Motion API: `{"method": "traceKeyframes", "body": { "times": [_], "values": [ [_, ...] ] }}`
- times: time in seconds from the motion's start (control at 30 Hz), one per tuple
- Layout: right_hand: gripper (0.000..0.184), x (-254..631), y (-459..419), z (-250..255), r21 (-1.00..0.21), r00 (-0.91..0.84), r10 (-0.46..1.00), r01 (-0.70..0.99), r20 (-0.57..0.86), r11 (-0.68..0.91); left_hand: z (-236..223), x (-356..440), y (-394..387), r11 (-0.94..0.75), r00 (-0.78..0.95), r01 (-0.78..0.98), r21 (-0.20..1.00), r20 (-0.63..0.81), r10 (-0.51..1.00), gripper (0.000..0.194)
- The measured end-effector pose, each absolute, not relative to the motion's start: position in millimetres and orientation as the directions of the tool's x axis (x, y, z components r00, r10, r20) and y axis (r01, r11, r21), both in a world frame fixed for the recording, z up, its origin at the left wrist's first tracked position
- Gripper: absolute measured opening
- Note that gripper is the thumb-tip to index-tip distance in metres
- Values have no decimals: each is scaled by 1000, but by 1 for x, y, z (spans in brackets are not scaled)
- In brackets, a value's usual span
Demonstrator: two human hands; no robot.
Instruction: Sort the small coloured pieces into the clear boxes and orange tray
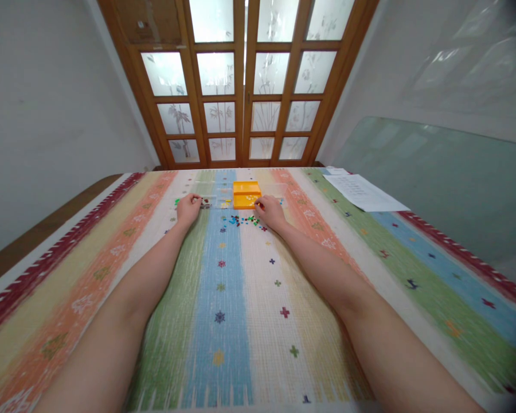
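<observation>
My left hand [188, 210] is over the left side of a clear plastic tray [215, 206], its thumb and forefinger pinched together. What they hold, if anything, is too small to make out. Dark red bits [206, 201] lie just beside those fingertips, with green bits [177, 201] at the hand's far side. At the front right corner of an open yellow box [246, 188], my right hand [270, 211] has its fingers closed in a pinch; their content is hidden. Small pale pieces [250, 198] lie in the box. Loose blue, green and dark pieces [239, 221] are scattered in front of it.
A striped, patterned tablecloth [221, 344] covers the table. Printed white paper [361, 192] lies at the back right. Beyond the table's far edge stand wooden doors with glass panes [243, 115]. A greenish glass panel [434, 172] leans along the right wall.
</observation>
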State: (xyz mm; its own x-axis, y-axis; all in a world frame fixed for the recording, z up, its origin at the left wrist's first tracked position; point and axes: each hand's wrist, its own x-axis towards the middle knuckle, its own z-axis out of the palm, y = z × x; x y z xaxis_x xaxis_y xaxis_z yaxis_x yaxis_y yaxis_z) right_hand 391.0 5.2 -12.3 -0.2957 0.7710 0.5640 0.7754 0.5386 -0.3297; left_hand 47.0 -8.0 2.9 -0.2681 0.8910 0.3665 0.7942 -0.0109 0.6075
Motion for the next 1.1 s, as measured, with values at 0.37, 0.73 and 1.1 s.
{"method": "traceKeyframes", "body": {
  "times": [0.37,0.73,1.1],
  "values": [
    [15,389,3,-11,-283,-350,759,777,549,562,-1,43,-4,-41,-272,775,631,392,879,39],
    [17,374,-11,-4,-160,-528,663,706,530,690,13,101,-35,-411,341,868,279,267,902,34],
    [18,375,-10,-5,-156,-525,679,721,513,675,15,117,-45,-433,403,887,161,190,895,32]
  ]
}}
